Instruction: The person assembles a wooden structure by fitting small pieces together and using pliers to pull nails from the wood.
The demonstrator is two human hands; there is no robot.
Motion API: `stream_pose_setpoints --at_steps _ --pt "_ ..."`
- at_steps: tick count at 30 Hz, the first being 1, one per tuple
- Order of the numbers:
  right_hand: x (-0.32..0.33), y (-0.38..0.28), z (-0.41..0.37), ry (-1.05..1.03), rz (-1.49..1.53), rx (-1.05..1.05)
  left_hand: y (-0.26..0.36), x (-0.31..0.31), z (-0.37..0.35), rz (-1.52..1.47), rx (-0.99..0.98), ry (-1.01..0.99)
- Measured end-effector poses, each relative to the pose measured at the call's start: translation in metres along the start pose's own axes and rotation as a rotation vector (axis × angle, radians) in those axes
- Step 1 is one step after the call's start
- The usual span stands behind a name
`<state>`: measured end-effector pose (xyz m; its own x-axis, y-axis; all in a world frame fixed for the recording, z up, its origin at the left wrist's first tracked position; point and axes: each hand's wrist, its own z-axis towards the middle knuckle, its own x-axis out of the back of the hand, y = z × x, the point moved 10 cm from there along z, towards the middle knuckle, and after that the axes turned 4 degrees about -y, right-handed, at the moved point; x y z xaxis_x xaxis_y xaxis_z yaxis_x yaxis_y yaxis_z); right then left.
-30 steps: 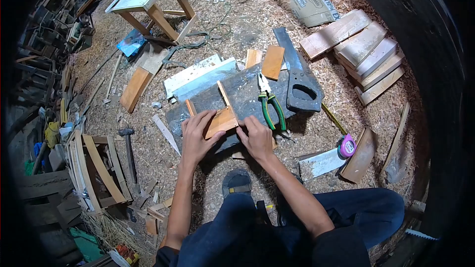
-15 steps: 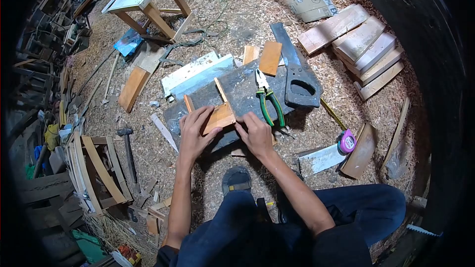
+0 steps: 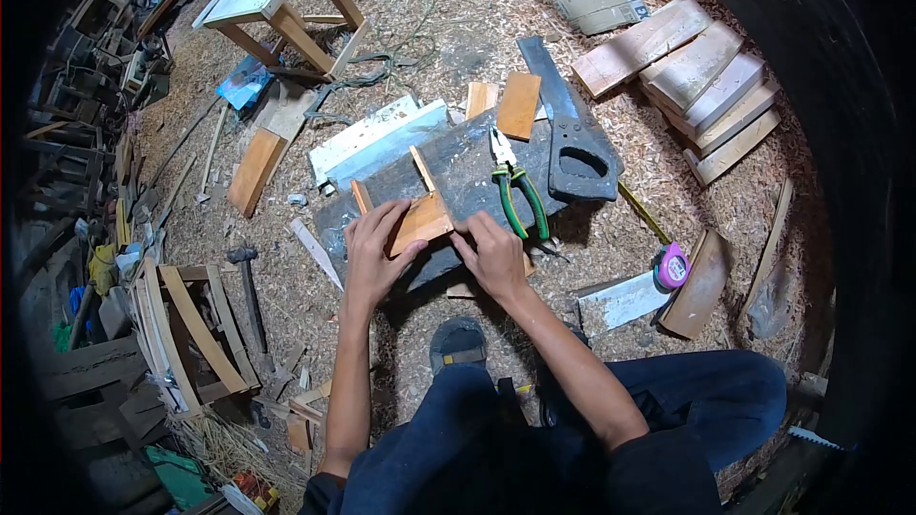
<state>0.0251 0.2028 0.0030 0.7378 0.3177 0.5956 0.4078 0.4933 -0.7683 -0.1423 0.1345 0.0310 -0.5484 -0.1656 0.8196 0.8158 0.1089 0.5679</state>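
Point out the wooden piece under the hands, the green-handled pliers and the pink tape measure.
wooden piece (image 3: pixel 422 219): head view, on its bare top face.
green-handled pliers (image 3: pixel 530 198): head view, on one green handle.
pink tape measure (image 3: pixel 673 267): head view, on the middle of its case.

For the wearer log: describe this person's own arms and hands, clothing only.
Both forearms are bare to past the elbows: no gloves on the left hand or right hand, no watch or wristband showing. Dark sleeves begin at the upper arms, low in the picture. Rings are too small to tell.
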Motion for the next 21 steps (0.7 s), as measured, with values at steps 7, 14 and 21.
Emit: stream_pose_setpoints --at_steps 7,14,21 --pt "0.0008 -0.0004 0.0009 -0.001 0.006 -0.011 0.0009 0.0026 0.0022 0.000 0.032 -0.018" --pt "-0.0010 0.0014 0.0028 -0.046 0.056 -0.080 0.0014 0.0042 0.0000 0.037 0.011 0.022" --pt "0.0007 -0.0021 0.0042 -0.006 0.033 -0.050 -0.0008 0.0027 -0.0015 0.075 0.020 0.015"
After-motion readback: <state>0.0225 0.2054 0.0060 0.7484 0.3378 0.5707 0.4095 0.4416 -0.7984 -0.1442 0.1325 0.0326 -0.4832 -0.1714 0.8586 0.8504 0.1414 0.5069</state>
